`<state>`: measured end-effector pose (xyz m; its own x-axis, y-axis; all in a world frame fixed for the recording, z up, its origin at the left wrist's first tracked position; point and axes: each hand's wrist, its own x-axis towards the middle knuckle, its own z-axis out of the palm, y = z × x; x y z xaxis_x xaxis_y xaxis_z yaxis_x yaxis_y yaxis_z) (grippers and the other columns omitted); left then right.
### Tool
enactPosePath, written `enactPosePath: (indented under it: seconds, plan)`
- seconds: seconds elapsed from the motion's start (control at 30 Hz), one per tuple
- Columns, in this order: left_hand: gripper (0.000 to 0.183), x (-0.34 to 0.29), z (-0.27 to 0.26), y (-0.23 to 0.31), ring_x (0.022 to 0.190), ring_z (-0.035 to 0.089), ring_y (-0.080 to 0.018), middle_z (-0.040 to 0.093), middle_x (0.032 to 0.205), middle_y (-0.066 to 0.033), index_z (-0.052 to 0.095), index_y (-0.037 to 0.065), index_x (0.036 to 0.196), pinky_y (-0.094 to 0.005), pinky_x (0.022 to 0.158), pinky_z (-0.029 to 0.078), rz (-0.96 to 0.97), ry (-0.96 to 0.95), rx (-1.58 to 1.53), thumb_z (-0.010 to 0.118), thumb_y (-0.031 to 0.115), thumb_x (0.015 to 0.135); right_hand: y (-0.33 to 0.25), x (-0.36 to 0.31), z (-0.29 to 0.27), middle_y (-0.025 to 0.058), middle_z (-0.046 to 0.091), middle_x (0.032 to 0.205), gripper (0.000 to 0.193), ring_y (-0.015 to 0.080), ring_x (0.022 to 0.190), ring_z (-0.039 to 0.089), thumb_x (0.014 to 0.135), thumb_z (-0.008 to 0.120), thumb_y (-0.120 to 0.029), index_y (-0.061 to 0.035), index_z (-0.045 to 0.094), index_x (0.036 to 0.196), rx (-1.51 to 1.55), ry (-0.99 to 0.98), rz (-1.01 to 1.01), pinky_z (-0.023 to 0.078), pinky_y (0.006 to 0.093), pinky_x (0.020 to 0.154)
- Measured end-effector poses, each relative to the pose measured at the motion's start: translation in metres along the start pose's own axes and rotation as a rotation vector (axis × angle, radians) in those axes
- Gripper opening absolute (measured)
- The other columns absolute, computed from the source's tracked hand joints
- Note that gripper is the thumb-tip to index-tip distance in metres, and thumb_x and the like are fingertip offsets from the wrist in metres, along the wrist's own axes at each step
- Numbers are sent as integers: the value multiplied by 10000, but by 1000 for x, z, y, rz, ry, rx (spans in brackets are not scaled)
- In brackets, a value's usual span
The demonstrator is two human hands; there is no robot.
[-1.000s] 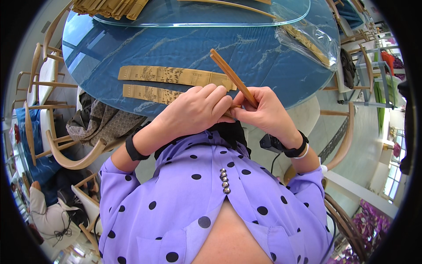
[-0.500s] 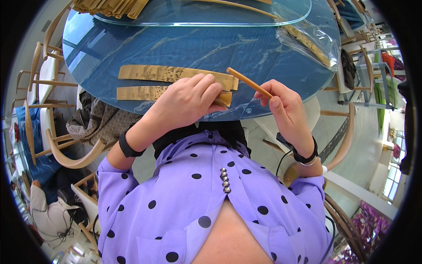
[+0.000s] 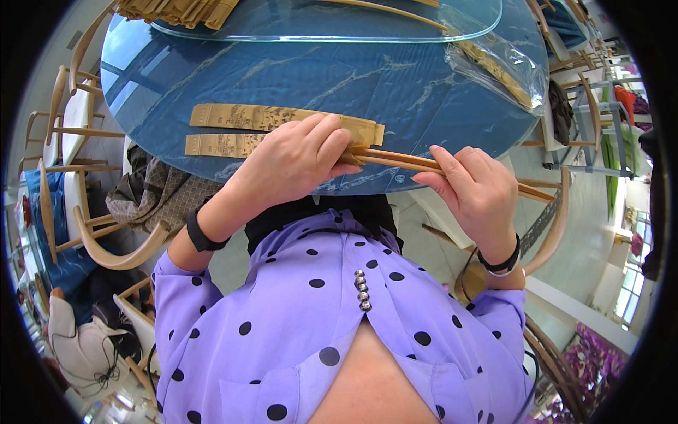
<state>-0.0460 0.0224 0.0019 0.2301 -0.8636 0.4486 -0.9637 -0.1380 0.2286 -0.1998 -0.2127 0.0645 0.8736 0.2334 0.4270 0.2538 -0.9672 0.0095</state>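
Observation:
My left hand (image 3: 298, 154) is closed on a long tan paper chopstick sleeve (image 3: 215, 145) near the table's front edge, holding its right end. With fingers pinched, my right hand (image 3: 482, 189) grips a pair of wooden chopsticks (image 3: 397, 158). Their left tips are at the sleeve's mouth, beside my left fingers; how far they reach inside is hidden. The chopsticks' other ends stick out to the right, past my right hand. Just beyond my left hand, a second printed chopstick sleeve (image 3: 229, 116) lies flat on the blue table (image 3: 318, 78).
A glass turntable (image 3: 339, 32) covers the table's far part. A stack of tan sleeves (image 3: 180, 10) rests at the far left. At the far right lies a clear plastic bag (image 3: 494, 67) holding a similar sleeve. Wooden chairs (image 3: 123, 258) stand around the table.
My right hand has lowered and moved right, bringing the chopsticks from a raised slant to nearly level, with their tips now at the sleeve's mouth. My left hand stays almost in place.

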Motion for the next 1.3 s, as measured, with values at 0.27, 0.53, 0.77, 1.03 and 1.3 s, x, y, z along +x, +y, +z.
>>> enactPosePath:
  seconds: [0.27, 0.53, 0.77, 1.03, 1.3]
  plan:
    - [493, 0, 2, -1, 906, 636, -295, 599, 1041, -122, 558, 43, 1082, -365, 757, 540, -1, 4, -2, 801, 378, 814, -2, -4, 10, 38, 547, 719, 338, 198, 599, 570, 825, 817, -306, -26, 724, 989, 149, -53, 71, 448, 331, 505]
    - [305, -23, -3, 30, 751, 585, -240, 614, 885, -78, 639, 23, 985, -328, 620, 464, -316, 468, -255, 710, 318, 958, -11, -10, 18, 53, 545, 695, 318, 210, 570, 562, 849, 808, -291, -24, 736, 1008, 202, -11, 238, 435, 341, 490]
    - [379, -20, 29, 52, 566, 364, -8, 544, 712, 30, 642, 22, 909, -201, 484, 262, -883, 611, -1073, 501, 311, 1111, -45, -9, 44, 66, 544, 702, 294, 217, 568, 554, 884, 788, -250, -18, 735, 1057, 259, 63, 293, 427, 348, 489]
    - [289, -22, 43, 58, 556, 382, 5, 588, 729, 25, 641, 40, 915, -185, 478, 273, -877, 774, -1064, 557, 253, 1091, -71, -9, 53, 76, 550, 731, 245, 234, 573, 545, 950, 727, -199, -13, 716, 1108, 388, 53, 441, 434, 352, 515]
    - [274, -23, 37, 56, 621, 460, -13, 651, 774, -4, 662, -3, 919, -189, 538, 350, -916, 766, -1205, 609, 222, 1065, -76, -12, 57, 98, 566, 770, 240, 248, 591, 534, 988, 677, -151, -1, 698, 1175, 410, 40, 410, 428, 350, 540]
